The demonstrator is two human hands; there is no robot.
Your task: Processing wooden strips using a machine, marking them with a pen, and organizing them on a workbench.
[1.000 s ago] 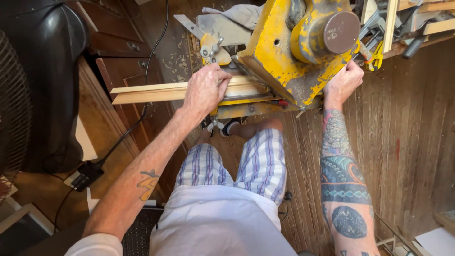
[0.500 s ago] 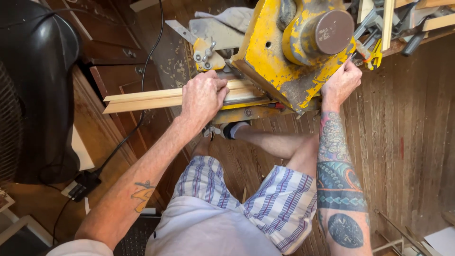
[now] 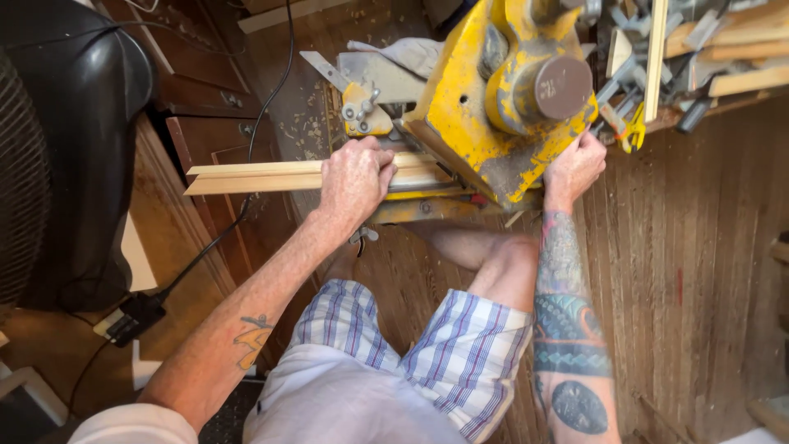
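Observation:
A yellow mitre saw (image 3: pixel 485 107) stands on the wooden floor in front of me, its head and round motor cap lowered over a long pale wooden strip (image 3: pixel 255 175). My left hand (image 3: pixel 355 177) presses flat on the strip and holds it against the saw's base, fingers curled over its far edge. My right hand (image 3: pixel 573 167) grips the lower right edge of the saw head; what lies under the palm is hidden. The strip sticks out to the left past dark wooden drawers.
A large black rounded object (image 3: pixel 74 140) fills the left side. A black cable (image 3: pixel 246 181) runs down to a power strip (image 3: pixel 136 318). Wood offcuts and clamps (image 3: pixel 699 49) are piled at top right. Sawdust lies around the saw. My bent knee (image 3: pixel 509 263) is below the saw.
My right knee has swung up and to the right under the saw. Both hands have stayed on the strip and the saw head, and the view has shifted slightly.

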